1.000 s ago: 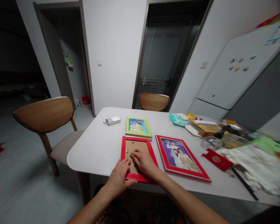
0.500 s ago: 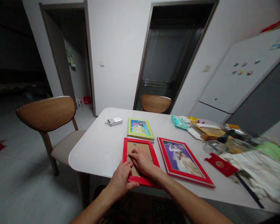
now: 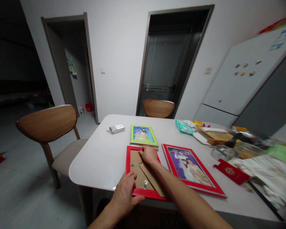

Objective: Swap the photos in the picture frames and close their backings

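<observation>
A red picture frame [image 3: 147, 193] lies face down at the table's near edge, its brown backing board [image 3: 137, 178] showing with a stand flap along it. My left hand [image 3: 125, 190] grips the lower left corner, thumb on the bottom rail and fingers over the left side. Near the top edge of the backing, my right hand [image 3: 149, 155] has its fingers pinched together; what they hold is hidden. Metal clips show at the left side [image 3: 133, 165] and near the bottom [image 3: 145, 183]. To the right lies a larger red-framed photo [image 3: 190, 167], and just behind, a yellow-green framed photo [image 3: 143, 134].
A small silver-and-white device [image 3: 116, 128] sits at the table's back left. Clutter covers the right side: a teal packet [image 3: 184, 127], a red card packet [image 3: 231, 171], white cloth [image 3: 264, 178] and a black strip [image 3: 267, 202]. Wooden chairs stand left [image 3: 47, 122] and behind [image 3: 159, 108].
My right hand has moved from the left clip up to the backing's top edge, uncovering the left and bottom clips and the flap. My left hand keeps its grip on the corner.
</observation>
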`<state>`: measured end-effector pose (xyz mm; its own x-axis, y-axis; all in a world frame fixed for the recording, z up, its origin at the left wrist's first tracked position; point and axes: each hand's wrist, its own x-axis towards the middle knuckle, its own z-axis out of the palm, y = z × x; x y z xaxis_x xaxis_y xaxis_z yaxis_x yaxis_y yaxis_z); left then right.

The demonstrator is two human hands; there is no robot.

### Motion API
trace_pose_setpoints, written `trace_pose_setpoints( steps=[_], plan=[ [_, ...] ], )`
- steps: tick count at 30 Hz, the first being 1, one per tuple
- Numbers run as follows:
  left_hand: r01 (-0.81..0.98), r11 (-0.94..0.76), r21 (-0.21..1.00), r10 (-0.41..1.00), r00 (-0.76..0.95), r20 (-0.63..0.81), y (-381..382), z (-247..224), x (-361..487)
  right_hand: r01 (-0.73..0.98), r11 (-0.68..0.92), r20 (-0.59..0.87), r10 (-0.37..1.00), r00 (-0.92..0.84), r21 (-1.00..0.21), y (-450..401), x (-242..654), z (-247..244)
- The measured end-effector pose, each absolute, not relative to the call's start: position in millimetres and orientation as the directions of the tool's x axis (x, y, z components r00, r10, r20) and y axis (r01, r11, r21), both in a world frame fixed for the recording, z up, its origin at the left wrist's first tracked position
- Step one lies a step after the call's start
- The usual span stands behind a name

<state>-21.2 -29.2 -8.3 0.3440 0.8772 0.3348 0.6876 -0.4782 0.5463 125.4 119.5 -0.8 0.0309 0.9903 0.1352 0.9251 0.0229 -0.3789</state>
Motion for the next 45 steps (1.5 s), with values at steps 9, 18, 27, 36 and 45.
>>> trace_pose_setpoints(
  steps=[9, 18, 27, 36, 45],
  plan=[
    [0.744, -0.447, 0.496, 0.894, 0.361, 0.264, -33, -3, -23, 0.896, -0.057, 0.155, 0.978, 0.138, -0.441, 120, 125, 2],
    [0.770, -0.523, 0.367, 0.850, 0.502, 0.159, -44, 9, 17, 0.703, 0.184, 0.267, 0.964, 0.009, -0.687, 94, 149, 20],
    [0.470, -0.462, 0.752, 0.886, 0.293, 0.361, -36, 55, 23, -0.102, 0.040, 0.017, 0.976, 0.219, -0.994, 31, 194, 33],
    [-0.315, -0.308, 0.898, 0.947, -0.007, 0.322, -33, 88, 68, -0.595, -0.001, -0.096, 0.987, 0.128, -0.804, -8, 166, 36],
    [-0.361, -0.064, 0.931, 0.948, 0.270, 0.170, -3, 41, 107, 0.353, -0.218, -0.049, 0.902, 0.429, -0.910, 35, 323, 57]
  ],
)
